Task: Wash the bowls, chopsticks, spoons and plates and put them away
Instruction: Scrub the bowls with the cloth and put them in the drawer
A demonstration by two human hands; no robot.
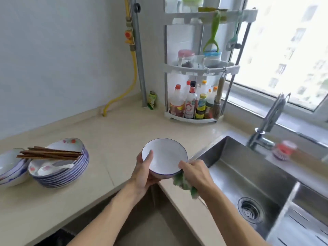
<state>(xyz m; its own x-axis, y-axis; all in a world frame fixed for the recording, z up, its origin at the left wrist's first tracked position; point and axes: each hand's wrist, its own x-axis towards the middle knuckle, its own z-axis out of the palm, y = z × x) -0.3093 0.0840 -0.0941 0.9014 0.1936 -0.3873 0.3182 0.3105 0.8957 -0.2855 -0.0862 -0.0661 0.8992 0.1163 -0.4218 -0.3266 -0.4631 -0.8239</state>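
Plate stack [61, 172] on counter [113, 132] left; chopsticks [49, 153] across it; sink [248, 174] right; rack [195, 71] behind.

- bowl [165, 155]: white, thin dark blue rim
- cloth [184, 183]: green and white
- plates [62, 167]: white, blue stripes, red flowers
- chopsticks [49, 153]: dark brown
- spoon [53, 168]: white, pink mark
- counter [110, 132]: beige
- hose [131, 71]: yellow

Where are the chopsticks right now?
In the head view, the chopsticks lie at the left on the counter, across the top of the stack of plates, above the spoon.
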